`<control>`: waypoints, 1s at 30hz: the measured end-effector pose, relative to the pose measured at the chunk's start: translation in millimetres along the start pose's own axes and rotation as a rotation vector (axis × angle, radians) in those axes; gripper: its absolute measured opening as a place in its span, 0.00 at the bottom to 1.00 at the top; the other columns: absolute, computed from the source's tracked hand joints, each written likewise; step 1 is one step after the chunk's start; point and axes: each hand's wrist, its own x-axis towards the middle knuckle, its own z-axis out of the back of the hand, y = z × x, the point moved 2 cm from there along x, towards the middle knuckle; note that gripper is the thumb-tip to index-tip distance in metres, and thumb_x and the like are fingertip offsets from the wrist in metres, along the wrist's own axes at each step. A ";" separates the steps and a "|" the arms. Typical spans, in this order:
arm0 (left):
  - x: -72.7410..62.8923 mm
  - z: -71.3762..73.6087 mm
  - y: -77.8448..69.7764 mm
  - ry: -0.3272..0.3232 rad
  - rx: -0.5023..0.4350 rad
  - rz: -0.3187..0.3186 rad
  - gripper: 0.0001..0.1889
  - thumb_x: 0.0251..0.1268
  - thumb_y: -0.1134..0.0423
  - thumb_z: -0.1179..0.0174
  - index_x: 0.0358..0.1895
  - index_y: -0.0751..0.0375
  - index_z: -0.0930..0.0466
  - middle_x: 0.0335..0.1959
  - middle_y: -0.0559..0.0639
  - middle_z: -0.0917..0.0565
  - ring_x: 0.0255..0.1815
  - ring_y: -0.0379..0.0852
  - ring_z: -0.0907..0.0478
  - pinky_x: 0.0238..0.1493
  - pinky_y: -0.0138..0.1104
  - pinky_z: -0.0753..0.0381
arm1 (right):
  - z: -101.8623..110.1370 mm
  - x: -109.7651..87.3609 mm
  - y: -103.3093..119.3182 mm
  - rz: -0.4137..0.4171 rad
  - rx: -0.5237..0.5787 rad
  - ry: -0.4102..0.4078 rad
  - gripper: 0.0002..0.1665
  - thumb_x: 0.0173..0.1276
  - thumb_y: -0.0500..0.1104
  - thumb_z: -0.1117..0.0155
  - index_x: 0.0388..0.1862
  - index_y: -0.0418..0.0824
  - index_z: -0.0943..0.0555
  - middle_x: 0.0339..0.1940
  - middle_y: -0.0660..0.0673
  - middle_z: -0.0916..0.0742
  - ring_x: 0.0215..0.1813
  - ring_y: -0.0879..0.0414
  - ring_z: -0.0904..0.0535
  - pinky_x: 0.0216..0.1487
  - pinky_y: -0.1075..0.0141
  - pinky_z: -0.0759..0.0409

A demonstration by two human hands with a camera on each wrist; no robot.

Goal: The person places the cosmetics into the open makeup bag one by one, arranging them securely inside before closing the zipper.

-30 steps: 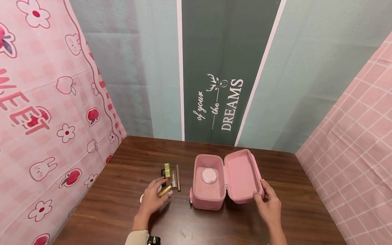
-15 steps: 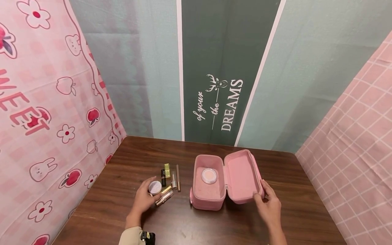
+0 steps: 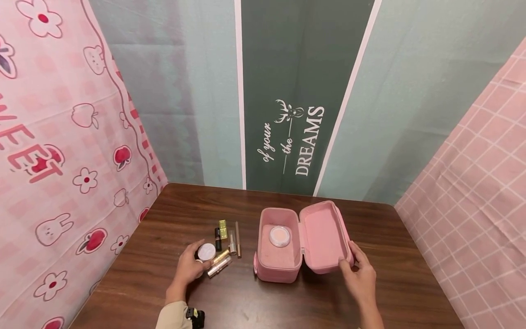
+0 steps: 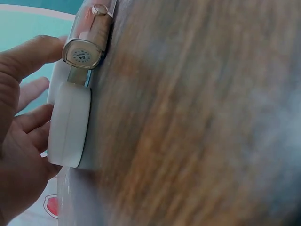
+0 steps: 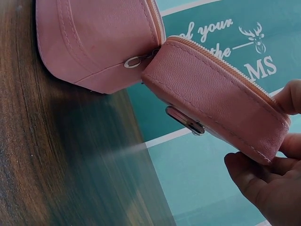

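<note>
A round, pale-topped powder case [image 3: 207, 252] lies at the left of the cosmetics, with my left hand [image 3: 186, 264] curled round its left side, thumb at the near edge. In the left wrist view, a white round case [image 4: 69, 125] and the square-ended lipstick tube [image 4: 83, 54] sit in front of the fingers. My right hand [image 3: 359, 273] pinches the outer corner of the raised lid [image 3: 326, 237] of a pink cosmetic case [image 3: 280, 273]. Thumb and fingers [image 5: 249, 183] press on opposite faces of that lid. Inside the pink case rests another round powder case [image 3: 280, 236].
Beside the left hand lie a gold tube [image 3: 221, 256], a silvery tube [image 3: 219, 266], a black tube [image 3: 218, 239], a small gold palette [image 3: 223, 229], a clear tube [image 3: 232, 242] and a brown pencil [image 3: 238, 240]. All are on the brown wooden table [image 3: 312, 306], backed by printed curtains.
My left hand has drawn back to the left from the gold and silvery tubes and settled round the powder case, uncovering the tubes. The right hand keeps its hold on the lid.
</note>
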 end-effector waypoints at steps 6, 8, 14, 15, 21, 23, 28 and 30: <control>6.2 3.3 2.5 0.031 0.034 0.069 0.36 0.34 0.62 0.25 0.53 0.75 0.25 0.52 0.72 0.27 0.53 0.68 0.30 0.53 0.55 0.35 | -0.9 0.1 -0.9 0.003 -0.005 -0.005 0.26 0.54 0.29 0.38 0.55 0.30 0.24 0.56 0.35 0.22 0.35 0.65 0.24 0.33 0.81 0.30; 7.7 4.5 2.5 0.040 0.049 0.079 0.36 0.34 0.61 0.24 0.52 0.75 0.25 0.52 0.72 0.26 0.52 0.69 0.30 0.53 0.55 0.35 | -1.0 0.0 -1.1 0.002 0.000 -0.005 0.26 0.54 0.29 0.38 0.55 0.30 0.24 0.56 0.36 0.22 0.35 0.66 0.24 0.33 0.81 0.30; 10.7 5.0 2.9 0.051 0.087 0.095 0.34 0.36 0.59 0.25 0.50 0.75 0.23 0.49 0.70 0.24 0.50 0.67 0.28 0.49 0.53 0.31 | -1.7 0.3 -1.7 -0.002 0.006 -0.003 0.26 0.54 0.29 0.38 0.55 0.30 0.24 0.56 0.36 0.22 0.37 0.63 0.24 0.34 0.82 0.30; 11.0 4.7 3.2 0.049 0.093 0.097 0.33 0.37 0.59 0.25 0.50 0.75 0.23 0.49 0.70 0.24 0.49 0.66 0.27 0.48 0.52 0.31 | -1.6 0.4 -1.7 -0.003 0.005 -0.004 0.26 0.54 0.29 0.38 0.56 0.30 0.24 0.56 0.36 0.22 0.37 0.62 0.24 0.34 0.82 0.30; 10.9 5.9 -0.1 -0.024 0.072 0.126 0.30 0.37 0.59 0.25 0.47 0.71 0.21 0.41 0.64 0.20 0.41 0.59 0.24 0.42 0.48 0.29 | -1.6 0.8 -1.4 -0.013 0.009 0.000 0.26 0.55 0.29 0.39 0.56 0.31 0.24 0.57 0.37 0.22 0.37 0.62 0.24 0.34 0.82 0.30; 9.7 7.8 -3.8 -0.070 0.059 0.125 0.29 0.36 0.58 0.25 0.46 0.69 0.21 0.38 0.61 0.20 0.38 0.56 0.24 0.39 0.46 0.29 | -1.8 0.7 -1.5 -0.018 0.012 0.000 0.26 0.55 0.29 0.39 0.56 0.32 0.24 0.57 0.37 0.22 0.37 0.63 0.24 0.34 0.82 0.30; 6.6 11.4 -14.2 -0.162 0.046 0.119 0.29 0.34 0.57 0.25 0.45 0.65 0.21 0.34 0.55 0.23 0.33 0.50 0.27 0.35 0.42 0.30 | -2.3 0.5 -2.8 -0.025 0.008 -0.011 0.26 0.55 0.29 0.38 0.56 0.32 0.23 0.57 0.37 0.22 0.37 0.65 0.25 0.34 0.82 0.30; 6.2 11.5 -16.9 -0.173 0.044 0.123 0.29 0.33 0.57 0.25 0.45 0.65 0.21 0.34 0.55 0.24 0.32 0.49 0.28 0.34 0.41 0.30 | -2.4 0.3 -3.1 -0.027 0.006 -0.018 0.26 0.54 0.29 0.38 0.56 0.32 0.23 0.57 0.37 0.22 0.36 0.66 0.25 0.34 0.82 0.30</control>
